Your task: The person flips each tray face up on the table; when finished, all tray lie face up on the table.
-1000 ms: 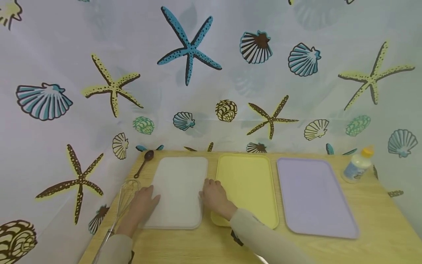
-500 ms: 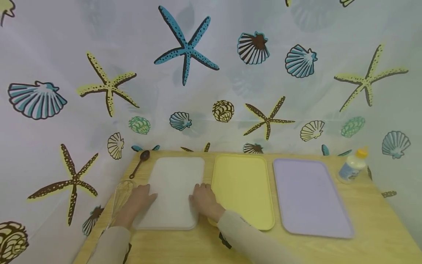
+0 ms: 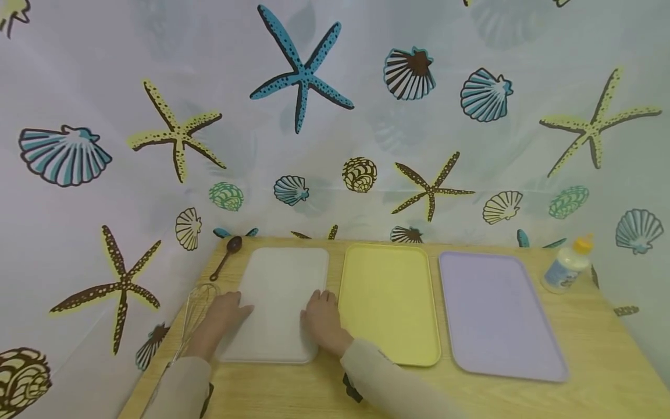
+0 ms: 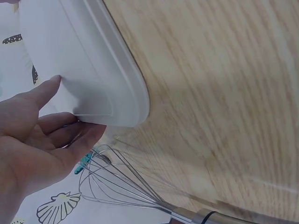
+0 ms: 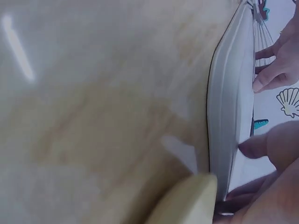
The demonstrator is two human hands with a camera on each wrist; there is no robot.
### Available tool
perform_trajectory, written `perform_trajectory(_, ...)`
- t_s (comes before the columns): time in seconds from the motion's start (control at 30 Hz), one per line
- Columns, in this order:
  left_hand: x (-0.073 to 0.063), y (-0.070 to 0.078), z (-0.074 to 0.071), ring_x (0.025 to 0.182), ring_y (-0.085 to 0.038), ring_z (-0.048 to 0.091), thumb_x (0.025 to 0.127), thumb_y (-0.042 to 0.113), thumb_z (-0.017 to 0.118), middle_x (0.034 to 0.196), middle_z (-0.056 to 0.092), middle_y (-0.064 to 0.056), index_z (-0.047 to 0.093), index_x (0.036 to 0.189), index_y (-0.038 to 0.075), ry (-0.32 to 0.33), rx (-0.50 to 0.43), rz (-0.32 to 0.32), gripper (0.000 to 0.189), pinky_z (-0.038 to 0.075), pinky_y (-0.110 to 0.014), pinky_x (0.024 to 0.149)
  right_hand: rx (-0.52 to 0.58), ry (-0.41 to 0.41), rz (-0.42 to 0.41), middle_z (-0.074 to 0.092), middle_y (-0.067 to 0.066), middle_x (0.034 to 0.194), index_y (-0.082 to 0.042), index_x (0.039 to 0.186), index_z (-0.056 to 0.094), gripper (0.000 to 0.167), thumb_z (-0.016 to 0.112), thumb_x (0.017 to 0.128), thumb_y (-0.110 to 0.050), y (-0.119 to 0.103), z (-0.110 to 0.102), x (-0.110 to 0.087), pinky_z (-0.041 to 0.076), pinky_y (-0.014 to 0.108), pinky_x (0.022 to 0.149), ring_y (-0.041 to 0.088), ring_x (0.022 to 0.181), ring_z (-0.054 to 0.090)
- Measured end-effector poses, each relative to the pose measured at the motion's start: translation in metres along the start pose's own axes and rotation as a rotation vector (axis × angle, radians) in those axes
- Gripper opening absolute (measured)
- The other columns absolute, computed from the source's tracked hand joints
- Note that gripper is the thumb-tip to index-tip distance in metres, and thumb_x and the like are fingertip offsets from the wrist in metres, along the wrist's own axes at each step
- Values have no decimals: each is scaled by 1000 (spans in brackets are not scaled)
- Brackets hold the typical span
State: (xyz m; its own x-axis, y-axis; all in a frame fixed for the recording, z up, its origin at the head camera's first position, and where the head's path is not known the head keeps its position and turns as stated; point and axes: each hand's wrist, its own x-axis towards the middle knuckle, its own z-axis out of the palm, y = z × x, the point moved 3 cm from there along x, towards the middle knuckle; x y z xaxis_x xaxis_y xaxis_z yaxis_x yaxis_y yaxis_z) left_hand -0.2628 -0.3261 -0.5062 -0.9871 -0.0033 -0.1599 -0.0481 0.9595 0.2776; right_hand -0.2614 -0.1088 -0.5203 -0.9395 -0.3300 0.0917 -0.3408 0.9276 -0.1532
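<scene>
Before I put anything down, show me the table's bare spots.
Widest: the wood-grain table right of the lavender rectangular tray, nearer than the orange-capped bottle. Smaller: between the beige sleeves, before the white rectangular tray. Crowded: the left edge, with wire whisk, brown spoon and left hand; also the right hand, beside the yellow rectangular tray.

We are holding both forearms (image 3: 180,387) forward (beige-sleeved), our left grip (image 3: 221,319) and right grip (image 3: 323,320) facing each other, thumbs (image 4: 43,93) standing apart from bent fingers (image 4: 84,141).
</scene>
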Motion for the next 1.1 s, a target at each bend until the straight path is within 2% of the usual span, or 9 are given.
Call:
perform_trajectory(0.17, -9, 6, -3, 120, -58, 41, 96, 20, 54, 126, 46, -43, 43, 125, -25, 11, -44, 4, 55, 33, -61, 105, 111, 3, 31, 56, 29, 125, 16, 125, 52, 50, 58, 93, -23, 0, 0, -2, 39, 40, 107, 36, 122, 50)
perform_trajectory(0.33, -14, 8, 1, 125, -56, 36, 97, 20, 52, 130, 42, -42, 41, 127, -25, 53, -119, 1, 56, 21, -62, 110, 394, 28, 88, 56, 31, 116, 19, 116, 53, 42, 58, 87, -12, 3, 1, -4, 41, 43, 104, 40, 116, 50)
perform_trajectory(0.57, -9, 0, 10, 122, -57, 39, 96, 23, 54, 129, 47, -39, 44, 128, -21, 108, -113, -34, 55, 34, -62, 104, 577, 69, 142, 56, 27, 106, 20, 114, 53, 42, 61, 83, -7, 4, -1, -2, 50, 45, 89, 35, 101, 53)
perform_trajectory(0.77, -5, 0, 12, 122, -58, 37, 98, 25, 51, 130, 46, -39, 43, 129, -21, 116, -112, -28, 56, 33, -63, 103, 672, 125, 95, 55, 34, 116, 24, 121, 48, 44, 54, 81, 7, 8, -11, -3, 51, 47, 92, 43, 111, 55)
perform_trajectory(0.87, -4, 0, 12, 125, -58, 34, 99, 26, 48, 132, 44, -40, 41, 130, -21, 112, -118, -23, 57, 29, -63, 106, 681, 164, 33, 61, 28, 96, 23, 107, 55, 29, 51, 80, 15, 12, -18, 1, 58, 36, 73, 33, 88, 64)
perform_trajectory(0.93, -5, 0, 12, 126, -58, 32, 100, 27, 47, 134, 42, -39, 39, 132, -21, 102, -122, -25, 58, 27, -62, 108, 688, 161, 19, 55, 12, 73, 14, 87, 57, 11, 52, 78, 17, 16, -23, 5, 52, 25, 54, 20, 64, 56)
perform_trajectory(0.97, -6, 0, 11, 126, -58, 32, 100, 27, 46, 135, 41, -39, 39, 132, -21, 98, -119, -25, 59, 27, -62, 108, 697, 150, 21, 47, 6, 65, 8, 78, 54, 10, 53, 78, 17, 18, -25, 7, 45, 21, 47, 15, 56, 47)
perform_trajectory(1.0, -7, 0, 11, 127, -59, 30, 100, 27, 45, 136, 40, -39, 38, 133, -21, 92, -113, -29, 59, 26, -62, 108, 709, 133, 26, 39, 1, 60, 1, 71, 49, 18, 53, 77, 18, 20, -27, 9, 38, 18, 43, 12, 52, 39)
perform_trajectory(1.1, -10, 1, 11, 128, -59, 27, 101, 29, 42, 138, 38, -37, 36, 136, -20, 73, -107, -51, 60, 26, -63, 108, 756, 88, 73, 34, -2, 58, -7, 63, 38, 34, 62, 75, 15, 26, -34, 14, 33, 18, 44, 11, 52, 33)
